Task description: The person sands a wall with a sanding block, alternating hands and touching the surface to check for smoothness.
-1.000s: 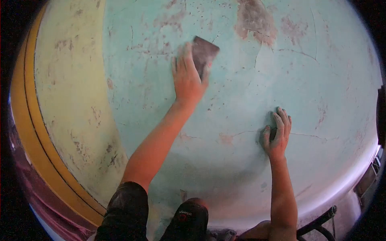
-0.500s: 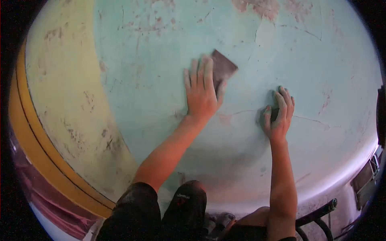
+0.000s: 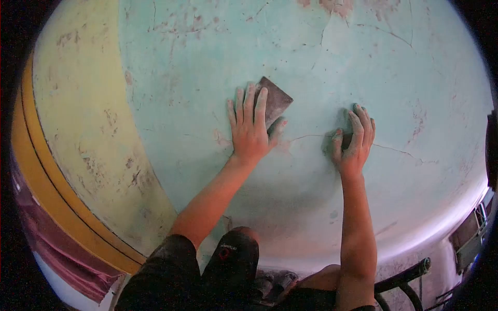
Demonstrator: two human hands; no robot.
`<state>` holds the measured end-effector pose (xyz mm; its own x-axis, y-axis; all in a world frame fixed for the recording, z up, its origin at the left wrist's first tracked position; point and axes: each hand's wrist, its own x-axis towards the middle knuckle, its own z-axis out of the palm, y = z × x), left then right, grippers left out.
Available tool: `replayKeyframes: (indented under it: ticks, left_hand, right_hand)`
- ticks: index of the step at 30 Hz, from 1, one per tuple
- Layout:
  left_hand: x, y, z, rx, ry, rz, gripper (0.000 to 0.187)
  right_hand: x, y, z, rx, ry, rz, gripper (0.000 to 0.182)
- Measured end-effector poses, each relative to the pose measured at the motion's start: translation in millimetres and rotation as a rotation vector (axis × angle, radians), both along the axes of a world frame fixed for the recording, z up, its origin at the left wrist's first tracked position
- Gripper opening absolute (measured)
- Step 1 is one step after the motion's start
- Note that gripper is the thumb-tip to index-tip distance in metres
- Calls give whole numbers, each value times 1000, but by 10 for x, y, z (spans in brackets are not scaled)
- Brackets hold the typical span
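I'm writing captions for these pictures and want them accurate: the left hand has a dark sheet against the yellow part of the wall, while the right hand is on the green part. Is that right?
Not quite: the left hand has the dark sheet against the green part, as the head view shows. The right hand is indeed on the green part.

No text can be read with certainty: the small pale lettering (image 3: 228, 248) beside a red emblem (image 3: 224, 254) on the dark garment (image 3: 231, 272) near the knee is too small and blurred.
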<state>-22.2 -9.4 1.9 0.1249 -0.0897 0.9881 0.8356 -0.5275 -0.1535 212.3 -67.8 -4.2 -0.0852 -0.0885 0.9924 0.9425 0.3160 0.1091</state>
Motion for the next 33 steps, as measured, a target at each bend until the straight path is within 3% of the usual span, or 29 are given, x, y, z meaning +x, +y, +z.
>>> replayKeyframes:
  ticks: [6,9,13,16,21,25,29,31,33]
  left_hand:
    - [0,98,320,49,-54,4,73]
    - [151,16,-113,53,157,-78,70]
    - [88,-29,55,4,142,-157,67]
    - [2,82,317,34,-8,-101,68]
    - [48,-34,106,38,96,-80,69]
    - [-122,-13,18,36,-70,-132,68]
    - [-63,-395,-346,-148,-305,-540,73]
    - [-48,-609,-465,-241,-365,-694,75]
    - [-49,-751,-533,-232,-379,-836,79]
  right_hand:
    - [-13,-1,4,12,-23,-8,49]
    - [-32,-25,8,10,-21,1,49]
    - [-20,-21,17,-2,-8,-34,49]
    - [-23,-58,-11,-28,-11,0,50]
    - [-24,-42,-6,-31,-3,-16,54]
    - [-18,-43,7,-9,-17,-24,54]
    - [-108,-125,151,28,44,103,50]
    - [-222,-221,279,93,40,440,47]
    - [-378,-435,405,10,-32,546,46]
